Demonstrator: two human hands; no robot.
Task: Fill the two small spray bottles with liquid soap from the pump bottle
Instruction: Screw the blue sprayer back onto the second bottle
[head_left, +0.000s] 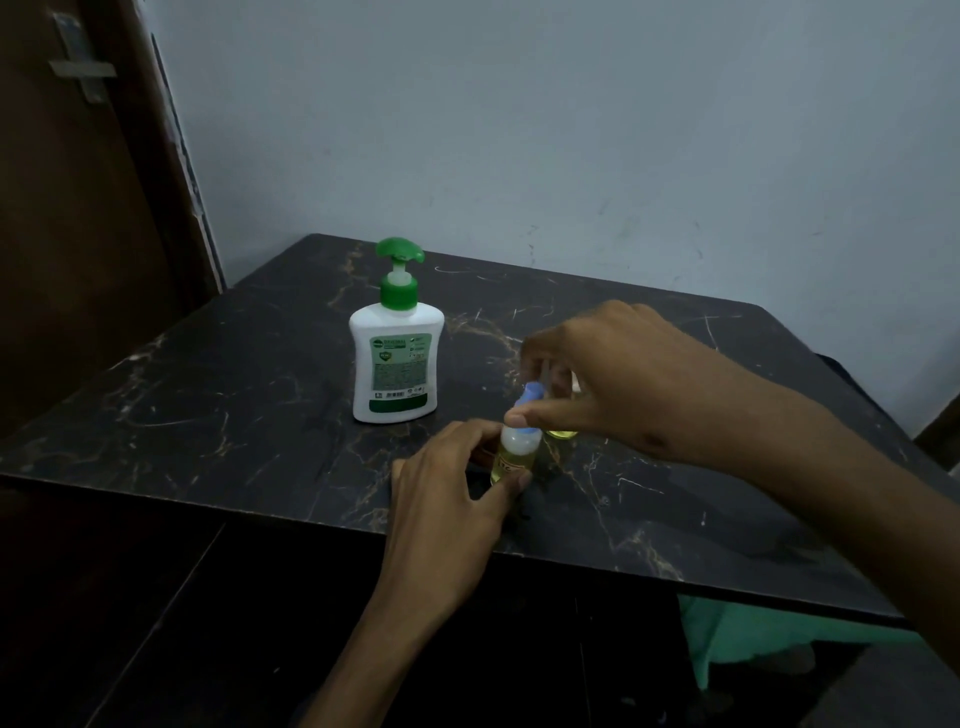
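desk: dark marble-look top with gold veins, pushed into a corner against a pale blue wall, brown door on the left side.
pump bottle: white with a green pump head and green label, standing upright around the middle of the desk, a bit toward the back-left. neither of my hands is touching it.
spray bottle 1: small clear one with yellowish liquid in it, standing near the front edge of the desk, right of the pump bottle and well apart from it. its blue spray top sits at the neck.
left hand: fingers and thumb curled round the body of spray bottle 1, holding it steady on the desk.
right hand: coming in from the right, thumb and fingertips pinching the blue spray top. can't tell if the top is screwed on all the way.
spray bottle 2: just behind spray bottle 1, mostly hidden under my right hand, only the yellowish bottom shows, so i can't tell about its cap.
under the desk: something green showing below the front edge on the right.
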